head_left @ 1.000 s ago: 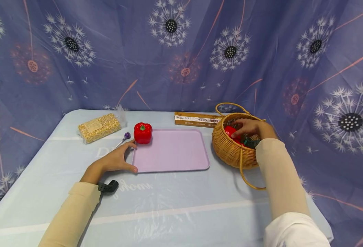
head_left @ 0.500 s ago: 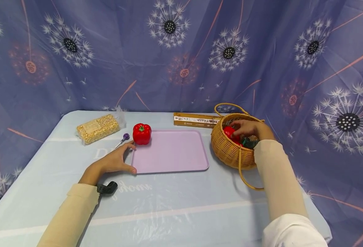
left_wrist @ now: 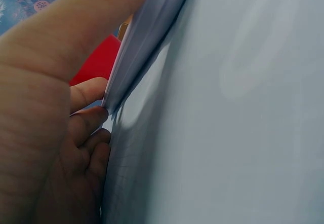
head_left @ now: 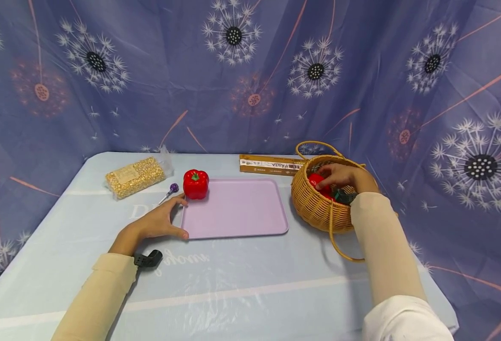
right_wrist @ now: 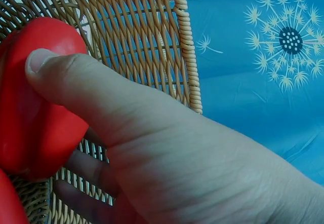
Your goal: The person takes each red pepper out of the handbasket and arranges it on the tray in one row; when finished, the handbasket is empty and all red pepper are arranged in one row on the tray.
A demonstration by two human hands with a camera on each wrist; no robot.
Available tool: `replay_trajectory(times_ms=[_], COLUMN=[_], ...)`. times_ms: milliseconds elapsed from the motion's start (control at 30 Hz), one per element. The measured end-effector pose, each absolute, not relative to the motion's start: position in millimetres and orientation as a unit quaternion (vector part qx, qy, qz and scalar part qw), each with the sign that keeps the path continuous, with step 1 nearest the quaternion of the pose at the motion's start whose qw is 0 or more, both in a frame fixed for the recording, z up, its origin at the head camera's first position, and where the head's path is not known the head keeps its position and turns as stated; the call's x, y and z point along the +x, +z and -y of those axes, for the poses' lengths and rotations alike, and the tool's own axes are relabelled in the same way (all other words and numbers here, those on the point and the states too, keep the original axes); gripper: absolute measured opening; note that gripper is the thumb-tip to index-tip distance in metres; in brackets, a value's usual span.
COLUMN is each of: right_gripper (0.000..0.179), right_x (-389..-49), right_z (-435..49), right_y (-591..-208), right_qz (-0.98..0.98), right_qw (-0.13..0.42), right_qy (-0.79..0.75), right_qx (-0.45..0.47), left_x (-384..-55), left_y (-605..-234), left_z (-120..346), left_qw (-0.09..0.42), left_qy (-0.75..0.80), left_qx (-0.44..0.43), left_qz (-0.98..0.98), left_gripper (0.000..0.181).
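In the head view, my left hand (head_left: 156, 222) is at the left side of a pale purple tray (head_left: 237, 208), thumb at its front corner and fingers at its left rim. A glossy red bell pepper (head_left: 196, 184) with a green stem stands at the tray's back left corner, just beyond these fingers. My right hand (head_left: 340, 176) reaches into a wicker basket (head_left: 314, 213) and grips a red, lobed bell pepper (right_wrist: 45, 97). The thumb lies over its surface; the other fingers are partly hidden behind. Another red thing (right_wrist: 9, 203) shows beside it in the basket.
A clear bag of yellow corn kernels (head_left: 136, 178) lies back left. Near it is a thin stick with a purple round end (head_left: 173, 188). A brown pasta box (head_left: 271, 165) lies behind the tray, partly hidden by the basket. One basket handle (head_left: 332, 237) hangs toward the front.
The head view has shifted very slightly. Both hands keep their places, the left at the tray and the right inside the basket on the red bell pepper.
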State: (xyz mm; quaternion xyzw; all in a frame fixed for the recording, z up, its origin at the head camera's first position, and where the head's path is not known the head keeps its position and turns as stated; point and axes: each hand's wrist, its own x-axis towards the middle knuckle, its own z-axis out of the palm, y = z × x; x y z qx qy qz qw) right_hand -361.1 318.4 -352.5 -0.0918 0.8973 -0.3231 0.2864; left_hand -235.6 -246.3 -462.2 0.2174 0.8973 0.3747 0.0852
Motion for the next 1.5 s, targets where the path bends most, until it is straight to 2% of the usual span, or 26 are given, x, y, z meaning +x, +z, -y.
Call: replay_trajectory(times_ms=[300,467,667,967,1100,1500], right_gripper=[0.077,0.069,0.069,0.069,0.066,0.065], right_x=[-363.7,-363.1,-359.9,-354.0,-350.3,-340.2], right_z=[-318.8,-320.8,-318.2,-320.8,-320.1,-331.3], right_y=[-351.6,-346.4,-334.8,-327.9,-321.5,-305.9], right_qz=[-0.898,-0.911,-0.92,-0.91,-0.914,-0.925], right_qw=[0.28,0.247,0.222,0.262,0.262,0.198], right_qy=[-0.323,-0.307,-0.295,-0.297,-0.282,-0.279], right_qx=[-0.109,-0.124,-0.132,-0.122,-0.13,-0.166], left_x=[-235.6,-235.3,-234.9,-235.6,-235.1,-236.0], left_y=[-462.4,-464.6,-462.6,-464.8,-463.7,-463.7], left_z=[247.0,245.4,244.9,243.5,243.3,246.2], left_qw=[0.088,0.09,0.087,0.095,0.092,0.092], left_qy=[0.383,0.385,0.387,0.379,0.378,0.378], left_qx=[0.213,0.218,0.216,0.21,0.211,0.207], left_qz=[-0.894,-0.892,-0.892,-0.896,-0.897,-0.898], left_gripper=[0.098,0.098,0.099,0.099,0.099,0.098])
